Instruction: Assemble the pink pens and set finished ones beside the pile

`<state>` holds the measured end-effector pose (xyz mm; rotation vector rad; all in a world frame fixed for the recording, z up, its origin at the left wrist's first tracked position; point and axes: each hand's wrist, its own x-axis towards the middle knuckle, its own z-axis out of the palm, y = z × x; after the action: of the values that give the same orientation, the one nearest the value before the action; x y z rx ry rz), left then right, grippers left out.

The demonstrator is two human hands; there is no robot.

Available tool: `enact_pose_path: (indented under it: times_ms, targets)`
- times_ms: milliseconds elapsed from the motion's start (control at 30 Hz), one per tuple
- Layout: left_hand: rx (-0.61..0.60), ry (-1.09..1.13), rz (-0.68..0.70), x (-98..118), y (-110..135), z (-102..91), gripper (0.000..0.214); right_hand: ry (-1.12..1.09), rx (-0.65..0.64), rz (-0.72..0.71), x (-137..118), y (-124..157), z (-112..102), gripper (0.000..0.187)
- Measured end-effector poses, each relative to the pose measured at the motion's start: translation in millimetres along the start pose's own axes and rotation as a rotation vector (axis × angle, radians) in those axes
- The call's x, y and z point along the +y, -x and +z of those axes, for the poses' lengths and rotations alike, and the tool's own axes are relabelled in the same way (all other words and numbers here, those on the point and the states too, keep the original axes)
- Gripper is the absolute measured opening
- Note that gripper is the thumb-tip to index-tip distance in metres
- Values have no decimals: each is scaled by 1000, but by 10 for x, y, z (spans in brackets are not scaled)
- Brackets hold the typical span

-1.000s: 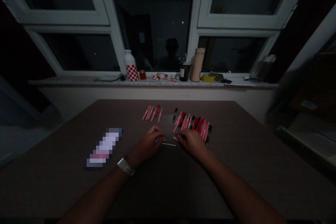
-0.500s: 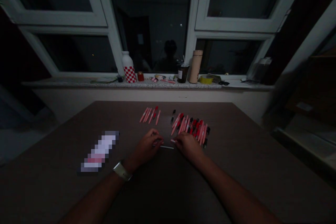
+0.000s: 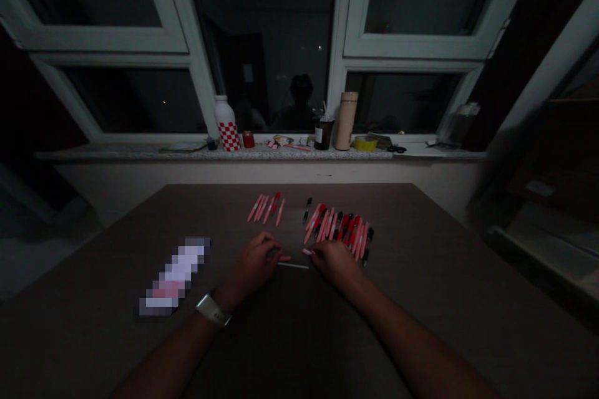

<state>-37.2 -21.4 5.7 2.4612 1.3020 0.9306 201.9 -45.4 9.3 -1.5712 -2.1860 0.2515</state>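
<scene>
My left hand (image 3: 257, 260), with a light-banded watch (image 3: 213, 310) on the wrist, is closed with curled fingers. A pink pen barrel piece (image 3: 284, 258) sticks out from its fingertips. Opposite it, my right hand (image 3: 337, 262) pinches a short pink and white pen part (image 3: 307, 252). On the table between the hands lies a thin pale pen refill (image 3: 294, 265), just below both fingertips. Beyond my right hand spreads a pile of pink, red and black pens (image 3: 334, 224). A smaller row of pink pens (image 3: 264, 209), one with red, lies past my left hand.
A blurred-out phone-like object (image 3: 175, 277) lies left on the brown table (image 3: 116, 268). One black pen (image 3: 307, 211) lies apart from the pile. Along the windowsill (image 3: 187, 154) stand a checkered bottle (image 3: 228, 128), a beige flask (image 3: 347, 121), a dark drink cup (image 3: 324, 134) and yellow tape (image 3: 365, 144).
My left hand has drawn slightly left, so more of the refill and the pink barrel piece shows. My right hand keeps its pinch in nearly the same place. The view has tilted a little.
</scene>
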Motion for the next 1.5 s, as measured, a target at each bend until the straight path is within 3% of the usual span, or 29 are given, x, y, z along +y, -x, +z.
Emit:
enact_pose_path:
  times_ms: [167, 500, 633, 800, 1033, 1500]
  targets:
    - [-83, -43, 41, -24, -5, -13, 21, 18, 7, -12, -15, 8, -9, 21]
    - [-120, -67, 72, -61, 15, -15, 23, -27, 51, 36, -9, 21, 21, 21]
    - [-115, -82, 71, -61, 11, -9, 22, -217, 157, 40, 20, 3, 52, 20]
    - [-46, -56, 65, -8, -23, -22, 25, -646, 290, 60, 67, -46, 157, 17]
    - [-5, 37, 16, 134, -25, -54, 29, -1141, 286, 175, 32, -99, 276, 37]
    - [-16, 111, 128, 159, -6, 5, 23, -1333, 281, 226, -88, -86, 246, 45]
